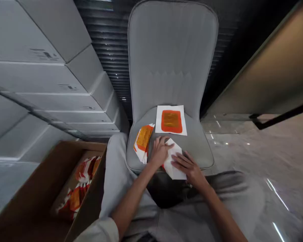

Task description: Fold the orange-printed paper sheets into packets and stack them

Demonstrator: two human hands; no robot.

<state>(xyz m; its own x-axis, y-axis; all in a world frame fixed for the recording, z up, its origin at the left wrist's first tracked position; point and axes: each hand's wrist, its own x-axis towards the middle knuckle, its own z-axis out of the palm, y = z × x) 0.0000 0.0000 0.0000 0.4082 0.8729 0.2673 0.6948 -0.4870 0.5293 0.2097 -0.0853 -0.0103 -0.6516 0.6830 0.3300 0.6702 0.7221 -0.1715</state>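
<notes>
- The white folded paper [176, 164] is at the front edge of the gray chair [197, 148], with a bit of red peeking out.
- The left hand [160, 152] touches its 10 o'clock side; I can't tell if its fingers pinch.
- The right hand [191, 168] lays its fingers, a little wide, on the 3 o'clock side.
- At 12 o'clock lies a flat sheet [171, 120] with an orange square.
- At 10 o'clock is a folded pile [143, 141].
- Near 9 o'clock, a brown box [37, 178] holds more orange and white papers [77, 196].

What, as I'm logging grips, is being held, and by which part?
A folded white paper: the left hand holds its upper left edge, and the right hand has fingers across its right side.
</notes>
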